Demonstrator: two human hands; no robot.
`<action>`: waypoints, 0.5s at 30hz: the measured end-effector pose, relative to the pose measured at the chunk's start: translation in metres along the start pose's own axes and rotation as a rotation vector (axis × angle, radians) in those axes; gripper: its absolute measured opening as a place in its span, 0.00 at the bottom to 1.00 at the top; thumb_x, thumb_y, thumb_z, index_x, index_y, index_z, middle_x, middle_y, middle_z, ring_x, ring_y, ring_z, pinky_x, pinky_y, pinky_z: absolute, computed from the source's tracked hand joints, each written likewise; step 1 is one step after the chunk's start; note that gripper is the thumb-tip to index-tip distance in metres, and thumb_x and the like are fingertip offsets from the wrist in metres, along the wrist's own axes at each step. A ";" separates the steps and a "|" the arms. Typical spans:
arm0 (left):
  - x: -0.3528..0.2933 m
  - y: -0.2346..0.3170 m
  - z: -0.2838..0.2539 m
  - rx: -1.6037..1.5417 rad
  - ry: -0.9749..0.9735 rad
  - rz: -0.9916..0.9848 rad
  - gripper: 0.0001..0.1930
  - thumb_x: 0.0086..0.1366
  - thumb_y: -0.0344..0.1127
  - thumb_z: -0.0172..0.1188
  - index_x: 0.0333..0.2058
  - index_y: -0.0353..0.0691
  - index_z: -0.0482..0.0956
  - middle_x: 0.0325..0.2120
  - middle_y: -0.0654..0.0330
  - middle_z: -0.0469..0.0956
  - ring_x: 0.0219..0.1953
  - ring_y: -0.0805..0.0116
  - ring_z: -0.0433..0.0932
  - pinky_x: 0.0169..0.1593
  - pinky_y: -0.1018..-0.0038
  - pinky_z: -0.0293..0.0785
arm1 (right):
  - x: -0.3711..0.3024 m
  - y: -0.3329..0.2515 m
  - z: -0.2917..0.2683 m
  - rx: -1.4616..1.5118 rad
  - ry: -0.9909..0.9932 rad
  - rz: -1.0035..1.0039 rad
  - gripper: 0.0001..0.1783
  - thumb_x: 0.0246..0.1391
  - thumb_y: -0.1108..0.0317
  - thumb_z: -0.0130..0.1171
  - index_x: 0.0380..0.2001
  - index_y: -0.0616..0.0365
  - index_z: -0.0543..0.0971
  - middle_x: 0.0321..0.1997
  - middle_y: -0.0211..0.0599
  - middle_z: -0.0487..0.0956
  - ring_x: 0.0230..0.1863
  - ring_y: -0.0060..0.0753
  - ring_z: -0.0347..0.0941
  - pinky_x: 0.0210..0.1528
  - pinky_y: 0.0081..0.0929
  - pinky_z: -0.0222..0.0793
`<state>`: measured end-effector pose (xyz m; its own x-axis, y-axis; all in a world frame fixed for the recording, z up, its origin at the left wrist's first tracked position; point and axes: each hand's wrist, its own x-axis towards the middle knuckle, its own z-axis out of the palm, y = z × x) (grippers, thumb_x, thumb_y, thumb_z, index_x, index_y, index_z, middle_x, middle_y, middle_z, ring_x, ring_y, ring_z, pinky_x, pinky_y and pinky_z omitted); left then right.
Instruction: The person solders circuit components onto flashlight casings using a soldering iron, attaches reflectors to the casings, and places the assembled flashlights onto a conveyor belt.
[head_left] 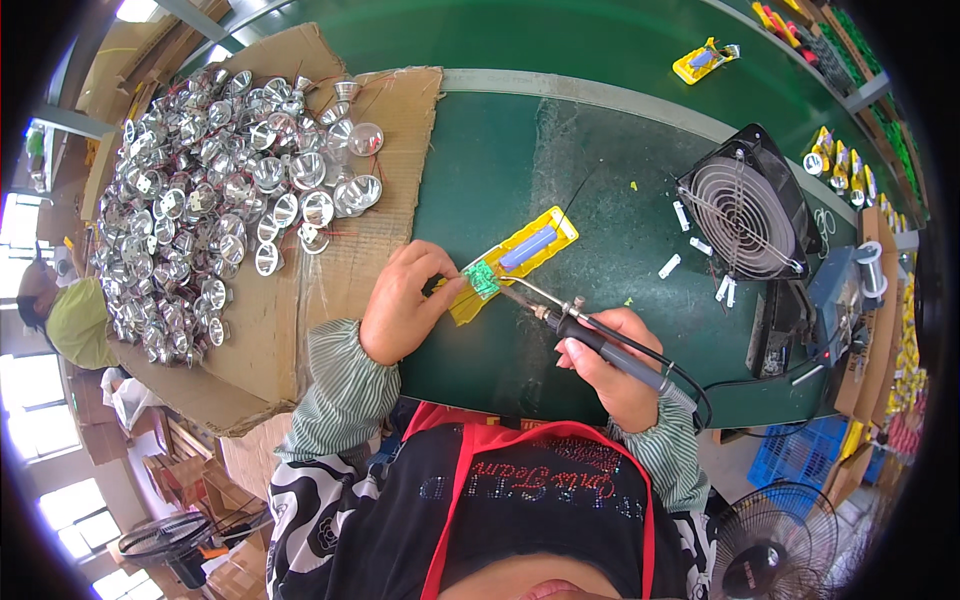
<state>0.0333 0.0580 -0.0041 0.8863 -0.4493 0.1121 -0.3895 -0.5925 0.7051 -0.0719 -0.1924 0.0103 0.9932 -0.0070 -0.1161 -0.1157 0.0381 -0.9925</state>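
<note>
My right hand (pixel 622 362) is wrapped round the dark handle of a soldering iron (pixel 600 345). A thin curved metal tube is fixed alongside the iron, and both reach toward a small green circuit board (pixel 482 281). At the board's left edge, my left hand (pixel 402 305) pinches with thumb and forefinger. The board lies on an open yellow plastic casing (pixel 556 224), which is tilted across the bench. Inside the casing, beside the board, sits a blue-violet cylindrical battery cell (pixel 528 248). A thin dark wire rises from the casing's far end.
Many silver lamp reflectors (pixel 268 172) with wires are piled on cardboard (pixel 400 130) at the left. To the right stand a black fan (pixel 742 207), small white pieces (pixel 670 266) and a solder spool (pixel 873 270). Another yellow casing (pixel 700 62) lies farther back. A person (pixel 75 320) is at far left.
</note>
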 end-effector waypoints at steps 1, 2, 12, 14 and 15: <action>0.000 0.000 0.001 -0.010 -0.021 0.003 0.05 0.56 0.30 0.63 0.29 0.36 0.78 0.32 0.55 0.77 0.37 0.54 0.75 0.43 0.64 0.70 | 0.001 0.002 0.002 0.007 0.011 -0.014 0.10 0.53 0.78 0.60 0.38 0.67 0.72 0.31 0.44 0.82 0.30 0.27 0.80 0.35 0.24 0.78; 0.001 -0.001 0.002 -0.020 -0.042 0.006 0.05 0.56 0.30 0.63 0.29 0.35 0.77 0.33 0.55 0.77 0.37 0.54 0.75 0.43 0.64 0.70 | 0.003 0.005 0.005 0.010 0.027 -0.023 0.10 0.52 0.77 0.61 0.37 0.67 0.74 0.31 0.42 0.82 0.30 0.25 0.80 0.35 0.23 0.78; 0.003 0.001 0.000 -0.071 -0.089 -0.044 0.05 0.55 0.30 0.63 0.27 0.35 0.76 0.32 0.54 0.78 0.37 0.55 0.77 0.41 0.64 0.72 | 0.016 0.011 0.012 0.007 -0.031 -0.019 0.10 0.54 0.79 0.58 0.39 0.68 0.71 0.31 0.46 0.81 0.31 0.28 0.80 0.35 0.25 0.79; 0.003 0.002 -0.001 -0.068 -0.092 -0.043 0.05 0.55 0.29 0.63 0.27 0.35 0.77 0.32 0.54 0.78 0.37 0.55 0.77 0.41 0.64 0.72 | 0.017 0.012 0.012 0.012 -0.040 -0.012 0.09 0.54 0.79 0.58 0.38 0.68 0.71 0.32 0.46 0.81 0.32 0.28 0.80 0.36 0.26 0.79; 0.003 0.002 -0.001 -0.073 -0.087 -0.051 0.05 0.55 0.29 0.63 0.27 0.35 0.77 0.32 0.54 0.78 0.37 0.54 0.77 0.41 0.64 0.72 | 0.017 0.013 0.013 0.026 -0.041 0.010 0.09 0.54 0.79 0.58 0.38 0.68 0.71 0.32 0.46 0.81 0.32 0.28 0.80 0.36 0.26 0.79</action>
<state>0.0351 0.0561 -0.0019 0.8781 -0.4782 0.0159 -0.3226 -0.5673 0.7577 -0.0563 -0.1794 -0.0043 0.9917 0.0340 -0.1240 -0.1260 0.0643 -0.9899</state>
